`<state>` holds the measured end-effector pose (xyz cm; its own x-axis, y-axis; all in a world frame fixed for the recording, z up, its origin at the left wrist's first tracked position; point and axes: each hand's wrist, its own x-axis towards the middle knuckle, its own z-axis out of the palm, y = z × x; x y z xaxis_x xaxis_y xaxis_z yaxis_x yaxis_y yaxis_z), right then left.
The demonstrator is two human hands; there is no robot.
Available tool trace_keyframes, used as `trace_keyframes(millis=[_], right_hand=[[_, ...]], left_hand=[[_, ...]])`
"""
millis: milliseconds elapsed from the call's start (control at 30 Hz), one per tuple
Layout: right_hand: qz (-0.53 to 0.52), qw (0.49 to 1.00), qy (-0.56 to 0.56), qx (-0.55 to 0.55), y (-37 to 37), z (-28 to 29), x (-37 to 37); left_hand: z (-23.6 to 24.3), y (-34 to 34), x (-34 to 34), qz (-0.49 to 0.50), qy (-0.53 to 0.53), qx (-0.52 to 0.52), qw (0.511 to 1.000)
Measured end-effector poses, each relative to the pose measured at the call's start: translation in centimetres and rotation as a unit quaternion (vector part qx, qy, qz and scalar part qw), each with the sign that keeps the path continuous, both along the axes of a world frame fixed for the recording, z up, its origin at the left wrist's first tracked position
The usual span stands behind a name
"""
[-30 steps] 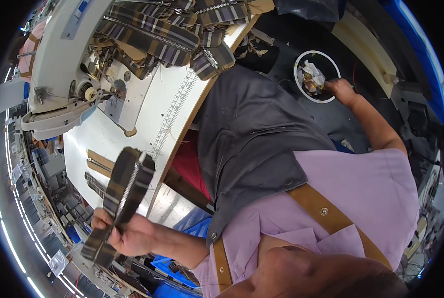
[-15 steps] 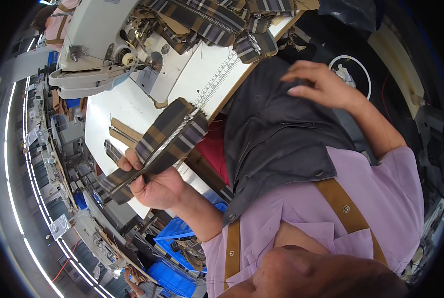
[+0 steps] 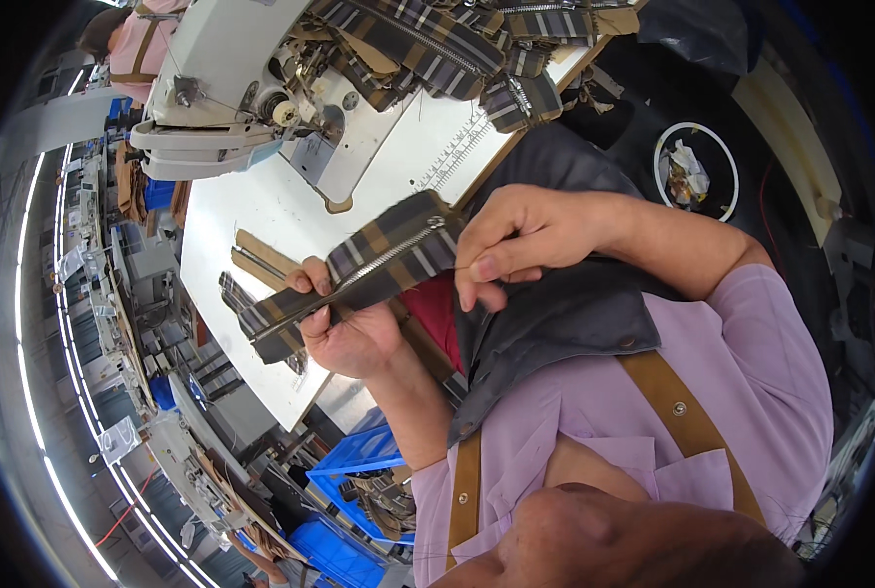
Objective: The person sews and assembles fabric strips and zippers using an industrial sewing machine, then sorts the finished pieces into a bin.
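A plaid fabric piece in brown, grey and dark tones, with a silver metal zipper along it, is held above the white table. My left hand grips it near its middle, thumb on one side and fingers over the other. At the piece's right end is my right hand, its thumb and forefinger pinched together right by the edge. Whether these fingertips hold the cloth or a loose thread is too small to tell.
A white sewing machine stands on the white table. Plaid zippered pieces lie heaped at the far side, and brown strips lie on the left. Blue crates sit below left. A white ring is at right.
My right hand has come in from the right, from over the dark apron to the piece's right end, and its fingers have closed. The piece, in my left hand, has shifted slightly right.
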<state>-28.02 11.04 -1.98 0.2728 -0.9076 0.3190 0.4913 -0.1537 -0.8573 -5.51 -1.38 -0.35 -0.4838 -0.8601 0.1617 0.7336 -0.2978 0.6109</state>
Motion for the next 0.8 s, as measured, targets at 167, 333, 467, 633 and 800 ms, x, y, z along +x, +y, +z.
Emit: trace_keyframes(millis=[167, 333, 467, 633, 800], right_hand=[[-0.142, 0.973, 0.184, 0.022, 0.4, -3.3, 0.0], [-0.231, 0.947, 0.198, 0.103, 3.3, -6.0, 0.2], [-0.145, 0.965, 0.207, -0.065, 3.2, -0.5, 1.2], [-0.334, 0.840, 0.383, 0.191, 7.8, -13.2, -6.4], [-0.340, 0.748, 0.513, 0.249, 14.1, -15.1, -9.0]], left_hand=[[0.6, 0.9, -0.4, -0.040, -0.024, -0.002, 0.999], [-1.1, 2.6, -2.7, -0.064, -0.049, 0.006, 0.997], [-2.2, 4.4, -4.7, -0.057, -0.132, -0.036, 0.989], [8.4, -2.2, 2.7, 0.433, -0.059, -0.027, 0.899], [6.2, 0.9, 3.0, -0.040, -0.059, -0.101, 0.992]])
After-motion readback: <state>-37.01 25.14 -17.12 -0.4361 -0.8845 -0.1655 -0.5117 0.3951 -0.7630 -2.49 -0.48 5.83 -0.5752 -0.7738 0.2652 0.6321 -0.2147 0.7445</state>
